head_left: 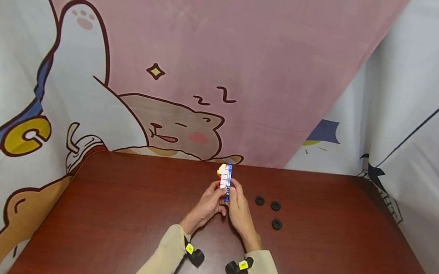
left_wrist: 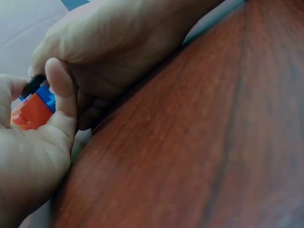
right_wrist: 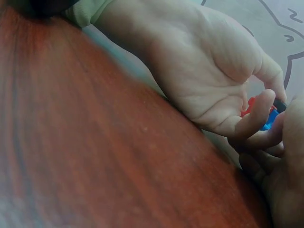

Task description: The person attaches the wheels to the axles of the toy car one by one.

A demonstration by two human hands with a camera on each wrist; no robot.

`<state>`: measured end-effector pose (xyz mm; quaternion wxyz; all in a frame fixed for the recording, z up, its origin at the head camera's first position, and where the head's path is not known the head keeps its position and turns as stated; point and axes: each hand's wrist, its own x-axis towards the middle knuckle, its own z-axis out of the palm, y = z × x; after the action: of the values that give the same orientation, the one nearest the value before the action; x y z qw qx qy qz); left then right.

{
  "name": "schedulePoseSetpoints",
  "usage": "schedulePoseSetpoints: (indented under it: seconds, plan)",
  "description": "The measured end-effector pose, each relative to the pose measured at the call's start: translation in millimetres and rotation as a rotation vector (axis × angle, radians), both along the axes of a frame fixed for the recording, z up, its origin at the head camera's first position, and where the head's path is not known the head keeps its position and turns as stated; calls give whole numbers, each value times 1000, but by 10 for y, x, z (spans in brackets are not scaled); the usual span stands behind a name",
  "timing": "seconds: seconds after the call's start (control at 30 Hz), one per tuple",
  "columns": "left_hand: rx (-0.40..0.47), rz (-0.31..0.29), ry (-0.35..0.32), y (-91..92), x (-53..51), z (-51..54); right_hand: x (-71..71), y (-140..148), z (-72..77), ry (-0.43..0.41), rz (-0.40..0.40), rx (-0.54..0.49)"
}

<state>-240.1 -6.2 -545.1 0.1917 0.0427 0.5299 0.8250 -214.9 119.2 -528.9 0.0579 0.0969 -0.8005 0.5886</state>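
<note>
A small toy brick model [head_left: 224,174] with white, red, blue and yellow parts is held up over the table's far half. My left hand [head_left: 206,205] grips its lower left side. From the right, my right hand [head_left: 241,210] has its fingers at the blue edge. In the left wrist view, a small black wheel-like piece [left_wrist: 33,86] sits by the blue brick [left_wrist: 47,97], pinched at the right fingertips. An orange-red brick [left_wrist: 33,113] shows beside the left fingers. In the right wrist view, fingers hide most of the model.
Several black wheels lie right of the hands: one wheel [head_left: 259,200] nearest, another wheel [head_left: 275,205] beside it, a third wheel [head_left: 276,224] closer to me. The brown table [head_left: 119,216] meets a printed cloth [head_left: 277,71] at its back edge.
</note>
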Motion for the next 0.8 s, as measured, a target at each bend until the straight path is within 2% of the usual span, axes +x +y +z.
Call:
schedulePoseSetpoints:
  seconds: [0.13,0.23,0.33,0.5,0.63,0.8]
  plan:
    - [27,-30,6,-32,7,-24,78,-6,153,-21,-41,8]
    - [64,-56,15,-45,7,-23,84,-8,164,-34,-96,-28]
    - [81,-66,19,-45,8,-1,72,-7,157,-56,-118,-97]
    - [72,-89,22,-38,8,20,45,-5,139,-85,-152,-171]
    - [25,-131,47,-52,14,30,28,-9,134,-95,-199,-223]
    - [2,-163,64,-69,21,23,20,-10,137,-126,-204,-271]
